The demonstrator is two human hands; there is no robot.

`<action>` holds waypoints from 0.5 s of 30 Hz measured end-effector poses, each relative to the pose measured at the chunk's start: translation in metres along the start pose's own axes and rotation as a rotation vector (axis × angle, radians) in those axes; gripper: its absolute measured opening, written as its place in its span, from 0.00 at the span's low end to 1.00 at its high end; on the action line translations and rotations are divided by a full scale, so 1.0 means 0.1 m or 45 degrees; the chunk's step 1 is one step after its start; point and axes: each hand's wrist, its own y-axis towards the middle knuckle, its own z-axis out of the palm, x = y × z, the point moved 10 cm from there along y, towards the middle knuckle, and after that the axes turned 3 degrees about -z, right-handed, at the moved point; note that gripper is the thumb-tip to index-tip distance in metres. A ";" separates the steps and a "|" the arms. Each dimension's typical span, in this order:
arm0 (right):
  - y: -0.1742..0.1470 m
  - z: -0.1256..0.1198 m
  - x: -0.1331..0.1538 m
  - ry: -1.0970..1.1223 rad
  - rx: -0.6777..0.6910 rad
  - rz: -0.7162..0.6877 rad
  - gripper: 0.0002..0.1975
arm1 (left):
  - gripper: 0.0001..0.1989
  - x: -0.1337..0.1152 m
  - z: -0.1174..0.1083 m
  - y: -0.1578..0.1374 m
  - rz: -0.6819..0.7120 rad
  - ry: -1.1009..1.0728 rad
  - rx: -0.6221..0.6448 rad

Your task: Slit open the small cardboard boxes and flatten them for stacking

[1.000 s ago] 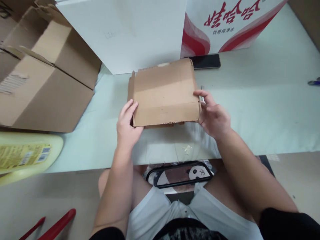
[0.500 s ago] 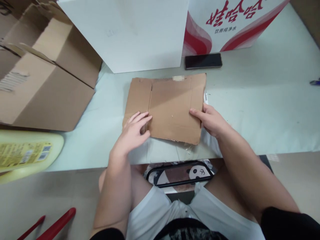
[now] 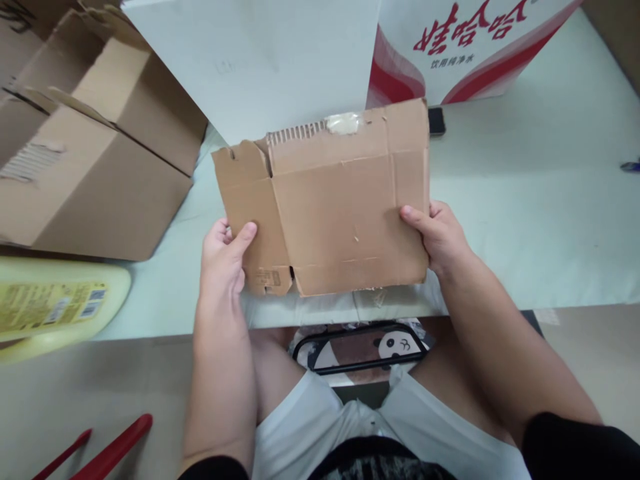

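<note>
A flattened brown cardboard box (image 3: 340, 220) is tilted up over the near part of the table, its far edge raised. My left hand (image 3: 225, 253) grips its left flap, thumb on top and fingers behind. On the right edge my right hand (image 3: 440, 233) is closed the same way, its thumb pressed on the face. A torn, ridged strip and a whitish patch of tape (image 3: 344, 123) show along the top edge. The fingers behind the cardboard are mostly hidden.
Behind stand a white box (image 3: 260, 60) and a red-and-white printed carton (image 3: 465, 53). A phone (image 3: 437, 122) is partly covered by the cardboard. Open brown boxes (image 3: 100, 180) and a yellow bottle (image 3: 60, 300) occupy the left. A pen-like object (image 3: 630, 166) lies far right.
My left hand has moved from resting on the cardboard to gripping its left flap. The cardboard has been lifted and tilted up, its left flap spread outward, now covering part of the phone.
</note>
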 end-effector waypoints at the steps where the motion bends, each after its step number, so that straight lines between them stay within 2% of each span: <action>1: 0.01 -0.02 -0.01 -0.032 -0.012 -0.009 0.31 | 0.30 0.01 -0.01 0.00 -0.002 -0.009 -0.014; 4: 0.05 -0.06 0.04 -0.180 -0.045 -0.114 0.28 | 0.32 -0.06 -0.03 -0.01 0.081 0.011 -0.118; 8: 0.09 -0.13 0.14 -0.312 -0.132 -0.284 0.29 | 0.34 -0.12 0.03 -0.05 0.108 0.023 -0.154; 15: 0.13 -0.11 0.07 -0.163 -0.036 -0.270 0.31 | 0.34 -0.12 0.07 -0.08 0.069 0.014 -0.122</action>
